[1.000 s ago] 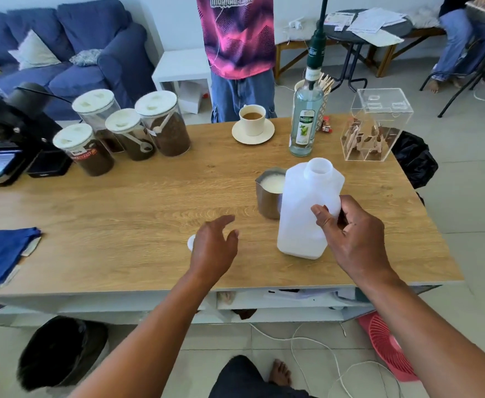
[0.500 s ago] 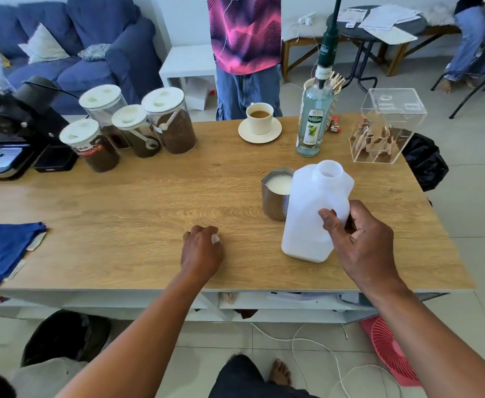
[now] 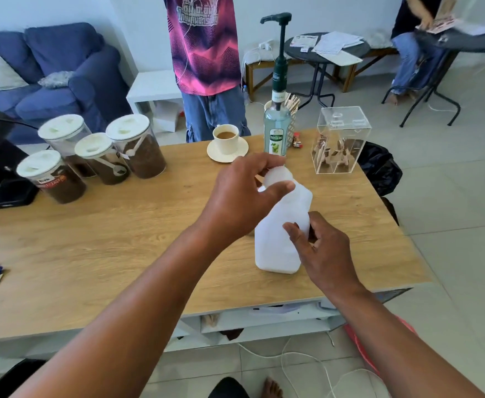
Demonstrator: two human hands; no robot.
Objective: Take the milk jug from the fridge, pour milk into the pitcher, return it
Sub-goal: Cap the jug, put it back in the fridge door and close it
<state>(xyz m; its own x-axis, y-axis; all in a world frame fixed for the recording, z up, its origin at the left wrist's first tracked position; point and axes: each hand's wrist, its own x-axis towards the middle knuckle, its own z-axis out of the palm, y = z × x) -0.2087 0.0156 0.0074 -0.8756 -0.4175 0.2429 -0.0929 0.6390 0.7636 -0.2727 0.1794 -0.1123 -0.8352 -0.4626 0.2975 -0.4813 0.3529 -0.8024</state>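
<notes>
The jug (image 3: 283,234) stands upright on the table (image 3: 91,245), at 6 o'clock from the syrup bottle (image 3: 277,130). The left hand (image 3: 244,193) wraps its cap at the neck; the right hand (image 3: 321,251) grips its side. Capping looks underway; next, tighten and carry it to the fridge
</notes>
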